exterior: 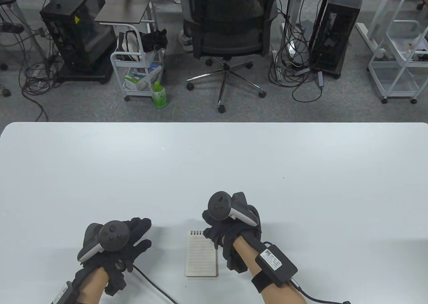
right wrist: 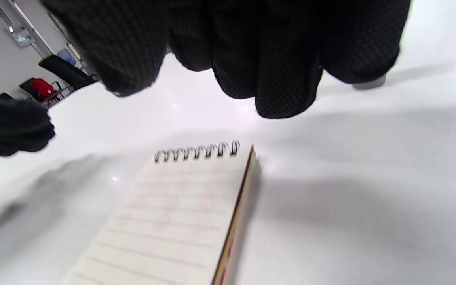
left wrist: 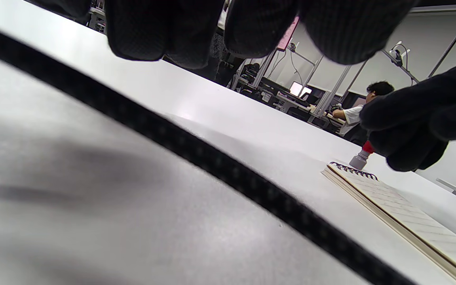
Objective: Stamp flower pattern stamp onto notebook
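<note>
The left hand (exterior: 115, 245) rests open on the worktop (exterior: 214, 170) left of the notebook (exterior: 201, 254), so it should pin that blank page while the right hand (exterior: 230, 230), gripping the stamp (left wrist: 361, 155) just beyond the spiral, presses straight down

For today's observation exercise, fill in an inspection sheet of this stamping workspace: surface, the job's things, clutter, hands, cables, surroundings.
Surface: white table, a few small specks.
Job's things: spiral notebook open flat on a lined page; stamp with a red part, standing beyond the notebook's spiral under the right hand.
Clutter: nothing seen.
Hands: left hand beside the notebook, holding nothing; right hand over the notebook's top right corner, grip on the stamp unclear.
Cables: black glove cable across the table.
Surroundings: office chair, wire trolley, green bottle, floor cables.
</note>
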{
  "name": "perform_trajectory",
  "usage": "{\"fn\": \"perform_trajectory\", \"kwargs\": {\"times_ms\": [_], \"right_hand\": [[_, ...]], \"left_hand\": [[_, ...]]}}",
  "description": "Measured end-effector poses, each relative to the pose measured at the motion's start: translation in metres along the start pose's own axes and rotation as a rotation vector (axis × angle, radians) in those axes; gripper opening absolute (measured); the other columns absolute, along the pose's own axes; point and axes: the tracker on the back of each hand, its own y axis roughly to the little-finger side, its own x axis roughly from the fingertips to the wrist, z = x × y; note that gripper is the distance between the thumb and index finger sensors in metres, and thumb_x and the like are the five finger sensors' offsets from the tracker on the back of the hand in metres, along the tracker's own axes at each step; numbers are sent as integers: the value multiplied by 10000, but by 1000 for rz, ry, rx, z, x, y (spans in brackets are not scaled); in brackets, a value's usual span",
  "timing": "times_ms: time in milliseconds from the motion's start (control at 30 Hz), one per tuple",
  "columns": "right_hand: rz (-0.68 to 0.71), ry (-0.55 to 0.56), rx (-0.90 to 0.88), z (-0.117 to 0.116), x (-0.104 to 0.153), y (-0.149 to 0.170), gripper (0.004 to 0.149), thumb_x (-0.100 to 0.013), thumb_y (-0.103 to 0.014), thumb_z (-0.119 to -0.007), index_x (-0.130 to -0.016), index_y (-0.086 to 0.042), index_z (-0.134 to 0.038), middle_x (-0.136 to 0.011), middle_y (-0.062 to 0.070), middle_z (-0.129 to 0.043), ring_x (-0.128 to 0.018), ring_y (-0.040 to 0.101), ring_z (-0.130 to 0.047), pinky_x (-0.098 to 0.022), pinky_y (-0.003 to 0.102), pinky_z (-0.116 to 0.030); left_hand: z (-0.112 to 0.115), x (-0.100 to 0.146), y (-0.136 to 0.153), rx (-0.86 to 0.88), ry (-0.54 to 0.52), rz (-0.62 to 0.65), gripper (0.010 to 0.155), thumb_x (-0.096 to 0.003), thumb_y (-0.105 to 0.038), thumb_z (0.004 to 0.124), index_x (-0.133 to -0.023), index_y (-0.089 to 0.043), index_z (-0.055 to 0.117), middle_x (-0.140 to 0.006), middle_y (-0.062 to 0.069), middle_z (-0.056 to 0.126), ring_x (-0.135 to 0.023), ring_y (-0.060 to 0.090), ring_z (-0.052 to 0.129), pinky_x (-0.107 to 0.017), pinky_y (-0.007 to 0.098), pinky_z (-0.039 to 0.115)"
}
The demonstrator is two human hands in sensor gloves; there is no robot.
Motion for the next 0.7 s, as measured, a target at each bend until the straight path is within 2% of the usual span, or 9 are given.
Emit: {"fn": "perform_trajectory", "kwargs": {"times_ms": [233,333,433,533,700], "right_hand": [[-23,142,-51,37,11,11,659,-421,-363,-815,-1015,-152,-623,-942,230,-670,-648,414,-885,-438,505,-747],[-83,226,30,44,9,19,657,-419,-358,-821,-1013,-155,-628,-957,236,-638,-645,415,-866,-426,492,-743],[-156,280,204,41,2,27,663,-413,-364,-825,-1014,-170,-626,-979,230,-598,-657,407,-852,-430,481,-739],[-208,288,346,32,-7,35,651,-407,-365,-831,-1007,-198,-643,-971,218,-624,-638,392,-873,-418,476,-751],[-210,272,400,15,-19,42,630,-400,-371,-838,-989,-220,-676,-945,205,-675,-606,376,-903,-398,469,-768]], "left_hand": [[1,-1,-1,-5,0,4,704,-436,-525,688,-1033,-169,574,-1074,221,577,-948,526,604,-624,735,443],[1,-1,-1,-4,1,3,703,-436,-524,689,-1031,-169,577,-1073,220,580,-946,526,608,-623,733,448],[1,0,-1,-1,2,2,704,-436,-524,689,-1032,-166,576,-1073,221,580,-945,529,607,-623,734,446],[1,0,0,1,2,1,703,-436,-523,689,-1031,-167,577,-1073,223,579,-946,528,607,-623,735,445],[0,0,0,1,3,2,704,-436,-523,689,-1032,-166,577,-1072,224,581,-945,529,608,-623,734,447]]}}
